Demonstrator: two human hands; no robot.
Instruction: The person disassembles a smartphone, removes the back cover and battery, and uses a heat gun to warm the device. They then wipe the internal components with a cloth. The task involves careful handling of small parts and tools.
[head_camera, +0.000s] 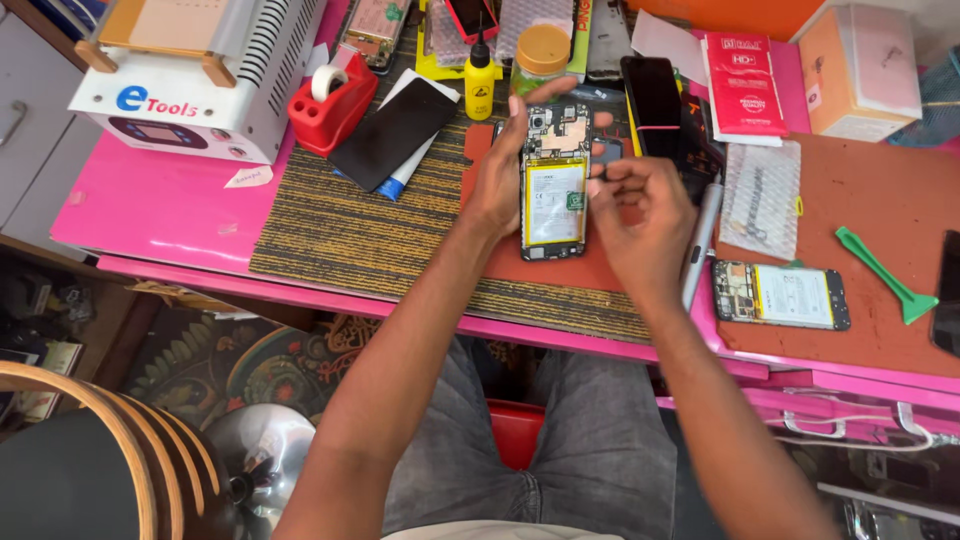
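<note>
My left hand (497, 175) grips an opened phone (554, 195) from its left side, with the yellow-edged battery and circuit board facing up. It is held just above a red mat (560, 268) on the pink table (170, 205). My right hand (640, 215) is at the phone's right edge with thumb and fingers pinched together; I cannot tell whether a small part sits between them. A grey pen-like tool (700, 240) lies right of that hand.
A second opened phone (781, 295) and a green pry tool (882, 272) lie on the brown mat at right. A white heating machine (190, 70), red tape dispenser (330, 100), yellow dropper bottle (479, 78), jar (541, 55) and black screen panels stand behind. A chair (90, 460) is lower left.
</note>
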